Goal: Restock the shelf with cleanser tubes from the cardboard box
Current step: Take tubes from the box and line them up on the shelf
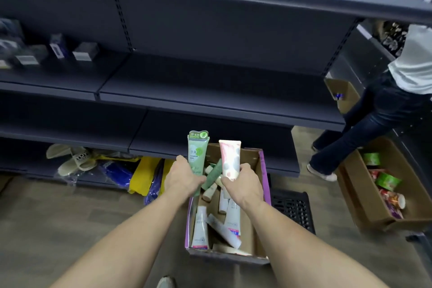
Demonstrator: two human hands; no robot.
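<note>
Crowding the floor under the lowest shelf board are pale slippers (74,159) in clear wrap and blue and yellow bags (140,175), left of the cardboard box (263,170). To the right, another person (383,110) in jeans stands beside a second box of snack cups (383,184), and a black crate (292,208) sits just beside the cardboard box. The left hand (184,176) grips a green cleanser tube (197,149) upright; the right hand (243,182) grips a pink-and-white tube (230,159) upright beside it, both held above the box's far end. More tubes (219,220) lie loose inside the box. Dark grey shelving (210,82) runs across ahead, its middle boards bare here, with small dark boxes (58,51) at the left. Flooring is wood-patterned.
</note>
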